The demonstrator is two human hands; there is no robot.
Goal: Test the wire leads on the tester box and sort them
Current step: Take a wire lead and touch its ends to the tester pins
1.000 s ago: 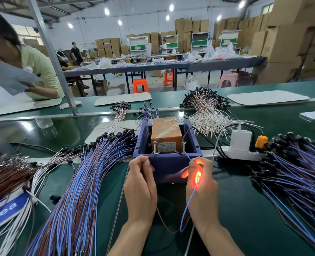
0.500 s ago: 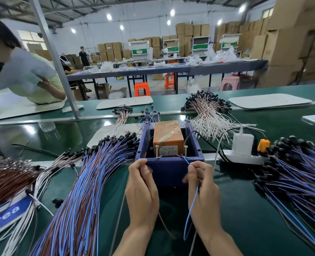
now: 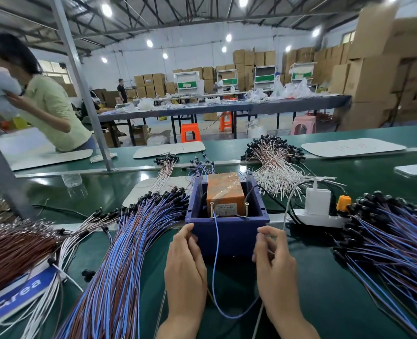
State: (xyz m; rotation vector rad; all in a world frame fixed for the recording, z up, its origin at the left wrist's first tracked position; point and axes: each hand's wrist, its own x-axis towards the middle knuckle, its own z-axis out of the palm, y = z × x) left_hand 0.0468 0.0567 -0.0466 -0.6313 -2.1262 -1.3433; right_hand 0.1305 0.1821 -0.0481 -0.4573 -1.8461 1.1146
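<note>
Head view: a blue wire lead (image 3: 214, 253) is being pinched by the right hand (image 3: 274, 263), its end touching the left screw (image 3: 211, 210) of the tester box (image 3: 229, 234); whether the grip of the left hand (image 3: 185, 263) is pinching anything cannot be told.

Bright overhead lamps, glossy belt glare, blurred, warped edges

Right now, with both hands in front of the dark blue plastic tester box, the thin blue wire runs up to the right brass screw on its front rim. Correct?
No. The head view shows the thin blue wire running up to the left brass screw, on the front rim of the dark blue plastic tester box; the left hand and right hand are in front of it.
</note>
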